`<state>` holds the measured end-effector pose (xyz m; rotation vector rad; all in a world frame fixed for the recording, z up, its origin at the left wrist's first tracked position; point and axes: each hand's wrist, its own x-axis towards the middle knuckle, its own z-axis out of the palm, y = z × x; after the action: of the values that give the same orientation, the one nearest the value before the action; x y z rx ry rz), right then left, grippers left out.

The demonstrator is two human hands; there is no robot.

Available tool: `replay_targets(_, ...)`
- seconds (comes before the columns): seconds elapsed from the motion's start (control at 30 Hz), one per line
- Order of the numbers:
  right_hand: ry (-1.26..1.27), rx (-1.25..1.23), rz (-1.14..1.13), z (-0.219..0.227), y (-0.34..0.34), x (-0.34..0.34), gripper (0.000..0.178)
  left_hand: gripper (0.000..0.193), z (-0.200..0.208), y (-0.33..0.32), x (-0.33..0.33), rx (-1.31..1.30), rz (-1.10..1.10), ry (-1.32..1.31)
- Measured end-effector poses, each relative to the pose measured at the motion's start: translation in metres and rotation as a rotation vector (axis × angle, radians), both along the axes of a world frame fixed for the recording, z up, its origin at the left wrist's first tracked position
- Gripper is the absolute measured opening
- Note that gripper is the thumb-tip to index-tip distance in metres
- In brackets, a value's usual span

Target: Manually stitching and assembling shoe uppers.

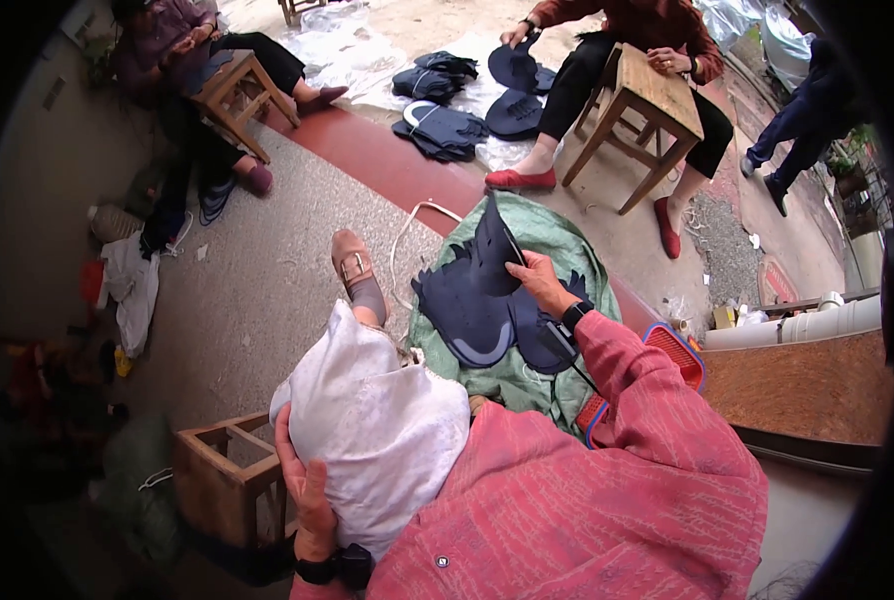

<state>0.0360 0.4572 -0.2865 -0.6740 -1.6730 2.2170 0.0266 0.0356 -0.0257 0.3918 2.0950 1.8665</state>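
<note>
My right hand (545, 285) pinches the edge of a dark navy flat cut-out piece (493, 248), raised and tilted. Below it, more navy cut-out pieces (459, 310) with notched edges lie in a loose pile on a green woven sack (557, 225). One piece in that pile has a grey curved band along its edge. What the pieces are made of, I cannot tell. My left hand (309, 490) rests against the side of the white cloth (367, 400) draped over my lap, fingers and thumb apart, with nothing in it.
Beside my right arm is a red-and-blue plastic basket (677, 355). A wooden stool (229, 450) stands by my left side. Ahead, two seated people have wooden stools (657, 95) before them, near stacks of navy pieces (442, 130). A white cord (399, 240) curves over the floor.
</note>
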Motion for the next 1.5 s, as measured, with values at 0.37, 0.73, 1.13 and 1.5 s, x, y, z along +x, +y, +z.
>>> replay_targets(0.37,0.258,-0.599,0.621,0.254,-0.119,-0.03,0.01,0.066,-0.015,-0.027,0.009,0.092,0.035,0.041)
replay_targets(0.73,0.329,0.033,1.444,0.194,-0.211,0.028,0.031,0.029,-0.009,-0.083,0.016,-0.458,0.212,0.299)
replay_targets(1.13,0.146,0.074,1.266,0.155,-0.154,0.052,0.036,0.046,-0.088,-0.172,-0.013,-0.306,0.045,-0.265)
replay_targets(1.5,-0.133,-0.104,1.185,0.143,-0.159,0.064,0.03,0.052,-0.063,-0.165,-0.017,-0.707,-0.394,0.863)
